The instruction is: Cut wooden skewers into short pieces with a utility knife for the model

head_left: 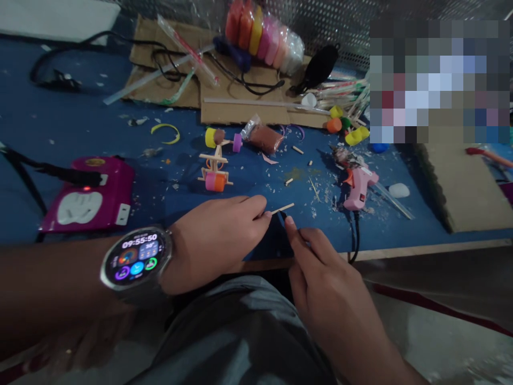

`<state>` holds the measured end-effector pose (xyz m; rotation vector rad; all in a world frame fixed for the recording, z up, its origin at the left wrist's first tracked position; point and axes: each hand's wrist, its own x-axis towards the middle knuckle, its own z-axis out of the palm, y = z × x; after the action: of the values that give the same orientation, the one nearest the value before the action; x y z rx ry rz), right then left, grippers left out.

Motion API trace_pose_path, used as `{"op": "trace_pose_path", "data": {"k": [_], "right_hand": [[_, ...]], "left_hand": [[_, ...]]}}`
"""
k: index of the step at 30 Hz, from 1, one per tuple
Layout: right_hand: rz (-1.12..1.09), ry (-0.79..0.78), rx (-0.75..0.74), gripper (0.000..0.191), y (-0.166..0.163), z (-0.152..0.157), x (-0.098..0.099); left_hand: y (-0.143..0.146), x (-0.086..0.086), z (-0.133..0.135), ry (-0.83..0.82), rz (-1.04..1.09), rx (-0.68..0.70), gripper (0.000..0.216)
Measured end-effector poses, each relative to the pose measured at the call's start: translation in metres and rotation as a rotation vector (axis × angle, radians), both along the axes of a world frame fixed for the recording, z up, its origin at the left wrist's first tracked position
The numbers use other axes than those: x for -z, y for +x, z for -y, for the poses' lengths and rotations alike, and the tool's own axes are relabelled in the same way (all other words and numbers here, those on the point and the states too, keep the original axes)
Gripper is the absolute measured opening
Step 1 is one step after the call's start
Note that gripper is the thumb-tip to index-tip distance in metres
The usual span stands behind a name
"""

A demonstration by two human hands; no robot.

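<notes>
My left hand point(224, 230), with a smartwatch point(136, 262) on its wrist, is closed in a pinch on a thin wooden stick point(285, 208) near the table's front edge. The stick's free end points right. Closed as well, my right hand point(320, 267) grips a knife whose dark blade point(282, 215) meets the stick from below; the handle is mostly hidden by the fingers. Beyond my left hand stands a small assembly of wooden sticks point(216, 160) with coloured bottle caps point(215, 182) attached. Short stick offcuts point(289, 182) lie past the blade.
A pink glue gun point(360, 187) lies at right, its cord hanging over the edge. At left sits a magenta power box point(92, 192) with a plugged cable. Behind are cardboard point(240, 115), clay packs point(262, 32), a brown clay packet point(264, 138) and several loose caps point(334, 125).
</notes>
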<state>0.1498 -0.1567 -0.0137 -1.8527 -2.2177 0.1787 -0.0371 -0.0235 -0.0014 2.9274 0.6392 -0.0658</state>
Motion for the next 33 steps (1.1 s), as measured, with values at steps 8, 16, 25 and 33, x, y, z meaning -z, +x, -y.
{"op": "trace_pose_path", "data": {"k": [8, 16, 25, 33], "right_hand": [[-0.035, -0.020, -0.001, 0.057, -0.002, -0.007, -0.004], [-0.069, -0.028, -0.011, 0.056, -0.001, -0.020, -0.005], [-0.044, -0.064, -0.005, 0.054, 0.004, -0.006, -0.013], [-0.044, -0.071, -0.014, 0.055, 0.001, -0.025, -0.010]], "left_hand": [[-0.001, 0.001, 0.000, -0.016, 0.019, -0.005, 0.052], [0.001, -0.001, 0.001, -0.073, -0.040, -0.052, 0.024], [-0.001, 0.003, 0.000, -0.020, -0.010, -0.011, 0.037], [0.002, -0.001, 0.002, -0.015, -0.042, 0.011, 0.020]]}}
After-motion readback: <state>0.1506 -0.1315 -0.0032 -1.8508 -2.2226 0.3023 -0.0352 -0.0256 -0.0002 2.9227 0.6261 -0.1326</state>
